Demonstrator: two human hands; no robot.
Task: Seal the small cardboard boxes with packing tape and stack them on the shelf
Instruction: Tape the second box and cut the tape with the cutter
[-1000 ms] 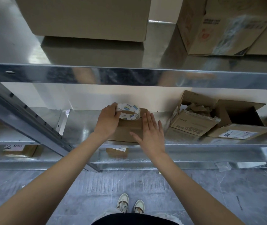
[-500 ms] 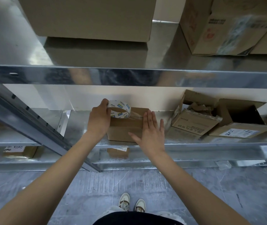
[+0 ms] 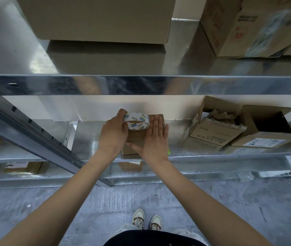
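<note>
Head view: small box point(image 3: 135, 141) sits on the middle shelf point(image 3: 91, 139). Left hand point(image 3: 113, 134) grips the tape roll point(image 3: 137, 121) over the box top, likely to run tape; right hand point(image 3: 154, 139) lies flat on the box, steadying it. Open boxes point(image 3: 217, 128) right of it, well apart; upper shelf edge point(image 3: 141, 85) overhangs

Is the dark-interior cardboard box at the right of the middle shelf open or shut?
Open. The brown cardboard box has its flaps raised, exposing a dark interior; contents cannot be told.
</note>
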